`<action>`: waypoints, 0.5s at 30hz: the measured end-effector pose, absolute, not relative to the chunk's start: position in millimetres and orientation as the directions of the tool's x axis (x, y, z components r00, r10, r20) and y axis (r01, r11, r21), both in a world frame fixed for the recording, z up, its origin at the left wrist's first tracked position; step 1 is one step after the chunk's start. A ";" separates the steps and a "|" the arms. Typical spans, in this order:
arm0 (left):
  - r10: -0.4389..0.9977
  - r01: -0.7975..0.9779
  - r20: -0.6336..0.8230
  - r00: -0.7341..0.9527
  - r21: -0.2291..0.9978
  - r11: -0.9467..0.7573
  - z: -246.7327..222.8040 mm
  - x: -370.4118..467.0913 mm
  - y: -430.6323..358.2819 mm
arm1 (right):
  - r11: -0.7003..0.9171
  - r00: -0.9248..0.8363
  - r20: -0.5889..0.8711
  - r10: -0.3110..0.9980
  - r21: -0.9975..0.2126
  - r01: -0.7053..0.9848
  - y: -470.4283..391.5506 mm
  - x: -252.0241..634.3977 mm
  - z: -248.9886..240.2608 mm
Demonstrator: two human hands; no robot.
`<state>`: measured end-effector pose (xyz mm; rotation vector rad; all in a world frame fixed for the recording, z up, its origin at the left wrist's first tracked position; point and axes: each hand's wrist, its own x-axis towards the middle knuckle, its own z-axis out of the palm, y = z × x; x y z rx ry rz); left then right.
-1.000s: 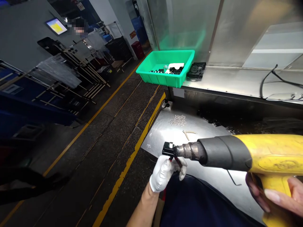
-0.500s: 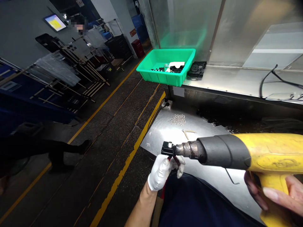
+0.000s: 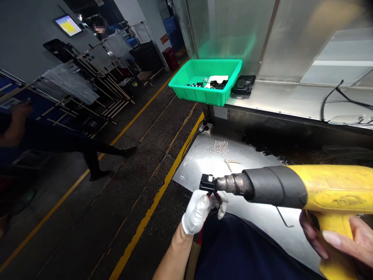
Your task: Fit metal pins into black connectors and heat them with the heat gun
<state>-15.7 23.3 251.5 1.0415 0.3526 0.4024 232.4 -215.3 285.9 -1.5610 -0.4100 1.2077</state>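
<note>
Nozzle of heat gun (image 3: pixel 291 190) — gripped by right hand (image 3: pixel 340 241) — meets black part (image 3: pixel 207 182) in gloved left hand (image 3: pixel 199 212).

One yellow heat gun (image 3: pixel 305 190), one green bin (image 3: pixel 207 79), two hands, one gloved (image 3: pixel 198 210), one bare (image 3: pixel 344 243).

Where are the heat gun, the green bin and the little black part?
heat gun (image 3: pixel 329 190): head view, on its yellow body.
green bin (image 3: pixel 201 95): head view, on its front wall.
black part (image 3: pixel 206 182): head view, on its top, at the nozzle tip.
</note>
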 end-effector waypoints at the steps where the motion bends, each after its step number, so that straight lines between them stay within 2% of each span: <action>1: 0.477 -0.150 -0.090 0.874 0.885 0.441 252.3 -15.7 23.6 | -0.370 0.427 -0.477 0.768 -0.875 -0.311 -215.5 232.6 285.7; 15: 0.475 -0.126 -0.115 0.872 0.886 0.446 251.9 -15.1 23.2 | -0.367 0.420 -0.478 0.772 -0.874 -0.319 -215.5 231.4 287.8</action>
